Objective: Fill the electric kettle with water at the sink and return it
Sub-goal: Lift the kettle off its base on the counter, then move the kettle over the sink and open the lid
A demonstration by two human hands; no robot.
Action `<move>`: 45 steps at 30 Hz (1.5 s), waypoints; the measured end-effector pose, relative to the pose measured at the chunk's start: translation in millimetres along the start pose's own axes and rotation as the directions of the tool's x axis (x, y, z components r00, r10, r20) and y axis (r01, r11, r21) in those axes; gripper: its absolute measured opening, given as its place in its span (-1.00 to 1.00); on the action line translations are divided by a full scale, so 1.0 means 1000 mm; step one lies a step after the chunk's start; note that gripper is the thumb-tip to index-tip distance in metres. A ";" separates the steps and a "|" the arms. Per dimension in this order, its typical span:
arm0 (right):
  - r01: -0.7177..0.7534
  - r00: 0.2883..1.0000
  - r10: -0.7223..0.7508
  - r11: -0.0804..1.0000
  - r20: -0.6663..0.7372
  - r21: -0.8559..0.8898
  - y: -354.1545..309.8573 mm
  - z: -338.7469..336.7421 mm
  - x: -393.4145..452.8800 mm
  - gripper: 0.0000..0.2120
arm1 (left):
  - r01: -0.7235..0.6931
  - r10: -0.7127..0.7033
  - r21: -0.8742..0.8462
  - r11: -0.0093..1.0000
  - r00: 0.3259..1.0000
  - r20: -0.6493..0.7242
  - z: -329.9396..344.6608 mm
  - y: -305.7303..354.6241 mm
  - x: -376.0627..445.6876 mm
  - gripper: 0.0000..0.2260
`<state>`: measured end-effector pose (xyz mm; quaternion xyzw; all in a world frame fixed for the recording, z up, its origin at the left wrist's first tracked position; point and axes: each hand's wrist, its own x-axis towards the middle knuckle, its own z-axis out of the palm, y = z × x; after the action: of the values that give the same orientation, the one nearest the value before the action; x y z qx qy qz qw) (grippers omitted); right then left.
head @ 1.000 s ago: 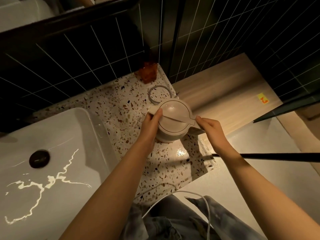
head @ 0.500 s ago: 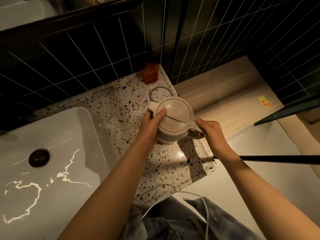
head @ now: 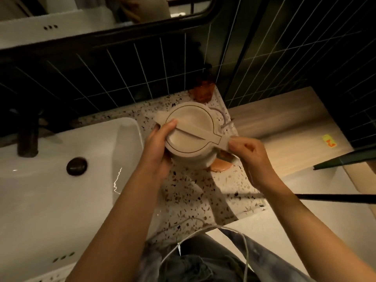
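Lifting the kettle [head: 191,133] off the table [head: 195,190], lid closed: left hand [head: 160,147] wrapped round its body, right hand [head: 248,151] pinching its handle. Next, probably across to the sink [head: 50,190], kept level.

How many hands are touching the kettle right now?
2. The left hand wraps the kettle body on the sink side, thumb on the lid; the right hand pinches its handle on the other side.

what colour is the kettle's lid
Cream-beige, with a thin dark line around its edge; the kettle lid shows best in the head view.
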<state>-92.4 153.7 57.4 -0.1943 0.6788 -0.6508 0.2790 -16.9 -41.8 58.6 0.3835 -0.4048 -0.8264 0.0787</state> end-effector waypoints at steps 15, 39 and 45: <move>0.102 0.983 -0.088 0.991 0.160 -0.087 -0.024 0.157 -0.001 -0.66 | -0.098 0.077 -0.142 0.985 0.986 -0.148 -0.133 0.076 -0.072 -0.54; -0.067 0.922 0.143 0.974 0.360 -0.216 0.013 0.383 -0.046 -0.56 | -0.051 -0.015 -0.224 0.973 0.959 -0.283 -0.378 0.109 -0.125 -0.64; -0.147 0.891 0.177 0.984 0.419 -0.103 0.015 0.388 -0.039 -0.58 | -0.099 0.027 -0.189 0.977 0.936 -0.350 -0.380 0.109 -0.123 -0.67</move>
<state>184.6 -121.5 48.3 -0.2841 0.6373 -0.5433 0.4669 313.8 -290.9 64.9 0.4991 -0.3100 -0.7804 0.2141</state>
